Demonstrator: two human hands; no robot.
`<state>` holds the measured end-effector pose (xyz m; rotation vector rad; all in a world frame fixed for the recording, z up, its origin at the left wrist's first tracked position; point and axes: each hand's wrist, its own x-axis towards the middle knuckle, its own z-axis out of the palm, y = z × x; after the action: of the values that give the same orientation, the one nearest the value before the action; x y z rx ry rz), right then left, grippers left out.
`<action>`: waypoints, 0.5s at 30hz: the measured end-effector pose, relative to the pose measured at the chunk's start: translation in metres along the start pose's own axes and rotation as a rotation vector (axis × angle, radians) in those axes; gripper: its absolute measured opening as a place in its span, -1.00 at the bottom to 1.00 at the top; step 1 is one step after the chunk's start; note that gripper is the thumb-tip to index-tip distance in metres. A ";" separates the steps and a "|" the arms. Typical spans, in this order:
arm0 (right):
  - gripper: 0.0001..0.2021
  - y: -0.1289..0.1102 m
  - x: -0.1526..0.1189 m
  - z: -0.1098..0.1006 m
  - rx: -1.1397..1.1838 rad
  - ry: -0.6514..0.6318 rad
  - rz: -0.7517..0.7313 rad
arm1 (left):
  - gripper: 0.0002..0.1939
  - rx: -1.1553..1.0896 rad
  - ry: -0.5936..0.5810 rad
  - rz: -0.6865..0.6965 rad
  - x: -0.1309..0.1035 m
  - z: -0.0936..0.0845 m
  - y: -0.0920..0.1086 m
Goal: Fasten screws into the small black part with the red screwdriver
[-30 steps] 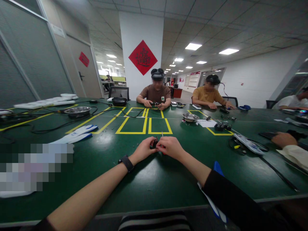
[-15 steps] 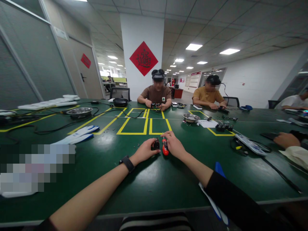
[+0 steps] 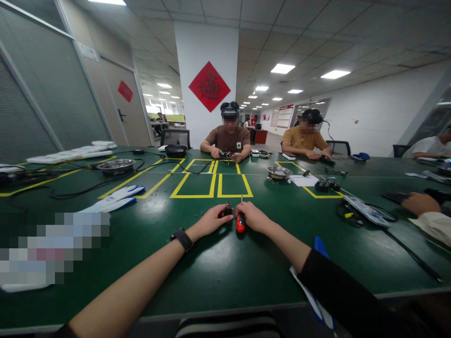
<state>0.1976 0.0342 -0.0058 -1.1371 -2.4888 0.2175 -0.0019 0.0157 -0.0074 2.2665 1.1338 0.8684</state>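
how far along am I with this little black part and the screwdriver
Mid-step. Done: small loose bits already lie on the green table. In hand: left hand holds the small black part; right hand grips the red-handled screwdriver, tip up, off the part. What's left can't be judged.

Green table (image 3: pixel 225 272), white pillar (image 3: pixel 207 51)

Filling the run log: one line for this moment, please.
left hand: holds small black part | right hand: holds red-handled screwdriver | green table
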 end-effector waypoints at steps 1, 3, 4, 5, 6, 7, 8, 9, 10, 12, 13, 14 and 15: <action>-0.76 0.001 0.000 0.001 0.003 0.001 0.000 | -0.60 0.016 0.006 0.009 -0.001 0.000 0.001; -0.76 0.003 0.000 0.002 0.008 0.004 0.000 | -0.57 0.048 0.028 0.027 -0.003 -0.001 0.003; -0.76 0.003 0.001 0.003 0.010 0.004 0.001 | -0.55 0.069 0.037 0.038 -0.004 -0.003 0.004; -0.76 0.003 0.001 0.003 0.011 0.003 0.003 | -0.53 0.097 0.048 0.052 -0.004 -0.006 0.006; -0.75 0.003 0.001 0.003 0.011 0.000 0.004 | -0.51 0.127 0.063 0.069 -0.004 -0.011 0.009; -0.75 0.003 0.001 0.002 0.011 0.000 0.004 | -0.51 0.157 0.088 0.091 -0.005 -0.016 0.013; -0.76 0.003 0.000 0.002 0.009 0.001 0.004 | -0.51 0.182 0.126 0.116 -0.006 -0.022 0.021; -0.77 0.002 0.000 0.001 0.007 0.001 0.001 | -0.53 0.193 0.175 0.142 -0.009 -0.028 0.032; -0.78 0.002 0.000 0.000 0.004 0.004 -0.002 | -0.55 0.191 0.220 0.170 -0.015 -0.034 0.046; -0.77 0.001 0.000 0.000 -0.002 0.005 -0.008 | -0.57 0.158 0.223 0.253 -0.036 -0.041 0.085; -0.76 0.002 -0.001 0.000 -0.005 0.006 -0.001 | -0.55 0.121 0.130 0.316 -0.051 -0.040 0.109; -0.75 0.002 -0.001 0.000 -0.002 -0.003 0.001 | -0.50 0.095 -0.057 0.383 -0.070 -0.036 0.133; -0.75 0.002 -0.001 0.001 0.000 0.003 0.005 | -0.47 0.090 -0.143 0.433 -0.090 -0.028 0.156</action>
<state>0.1993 0.0351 -0.0072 -1.1427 -2.4839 0.2178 0.0198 -0.1419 0.0822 2.6533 0.6387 0.8042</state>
